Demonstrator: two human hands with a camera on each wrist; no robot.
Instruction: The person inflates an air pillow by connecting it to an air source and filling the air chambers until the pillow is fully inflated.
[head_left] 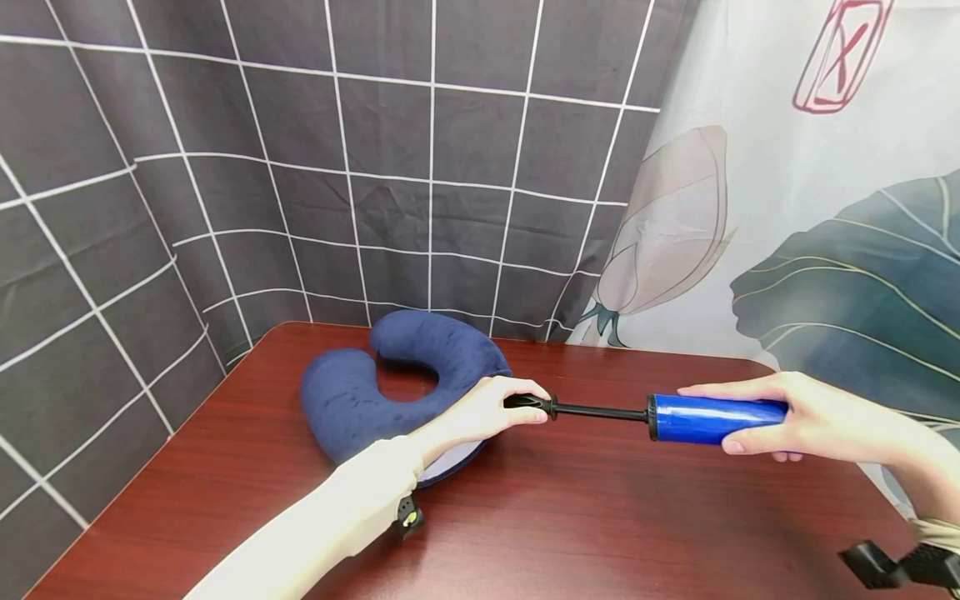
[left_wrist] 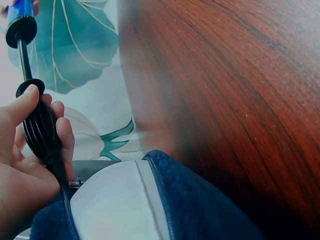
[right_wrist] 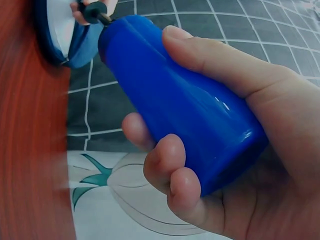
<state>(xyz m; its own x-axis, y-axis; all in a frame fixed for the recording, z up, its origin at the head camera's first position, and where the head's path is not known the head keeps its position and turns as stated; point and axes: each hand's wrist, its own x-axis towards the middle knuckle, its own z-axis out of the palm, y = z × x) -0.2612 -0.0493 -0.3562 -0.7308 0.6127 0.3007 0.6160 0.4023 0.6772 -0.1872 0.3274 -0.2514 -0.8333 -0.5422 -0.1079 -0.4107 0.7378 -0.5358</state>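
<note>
While blue barrel (head_left: pixel 703 417) fills right hand (head_left: pixel 819 417) | left hand (head_left: pixel 487 410) grips black end (left_wrist: pixel 42 131), probably its handle

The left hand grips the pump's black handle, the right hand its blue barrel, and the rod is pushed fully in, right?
Not quite: the rod is out, showing between handle and barrel in the head view. The left hand does grip the handle, the right hand the barrel.
</note>
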